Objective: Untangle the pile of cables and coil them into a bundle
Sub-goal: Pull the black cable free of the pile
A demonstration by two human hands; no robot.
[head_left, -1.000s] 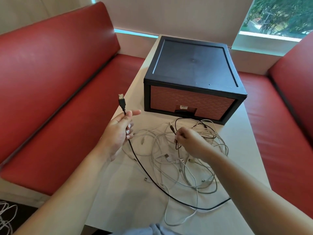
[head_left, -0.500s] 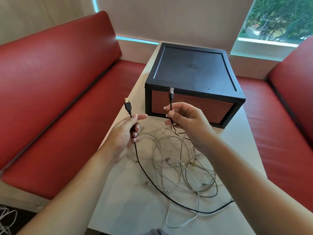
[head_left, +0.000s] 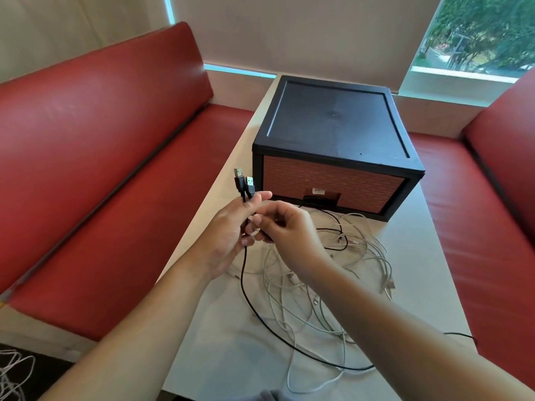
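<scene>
item 1, left hand [head_left: 228, 237]: raised above the near-left part of the table, thumb and fingers closing on the black cable [head_left: 242, 280] just under its two ends.

item 2, usb plugs [head_left: 243, 180]: two, both on the black cable, standing upright side by side above the left hand, touching each other.

item 3, right hand [head_left: 286, 235]: pressing up against the left hand, fingers curled, fingertips pinching the black cable at the left palm. the two hands are meeting, not apart.

item 4, black cable, remainder: hanging down from the hands, then running in a long loop across the table towards the near edge and passing under the right forearm.

item 5, pile of pale cables [head_left: 359, 256]: lying tangled on the table [head_left: 428, 299], between the hands and the box, spreading towards the near edge; another loop of the black cable is running through it.

item 6, box [head_left: 333, 125]: black top and frame, brick-patterned front, sitting at the far end of the table, its front just beside the pile.

item 7, red benches [head_left: 101, 146]: flanking the table on both sides.

item 8, loose pale cables on the floor [head_left: 11, 374]: showing at the bottom left corner.
</scene>
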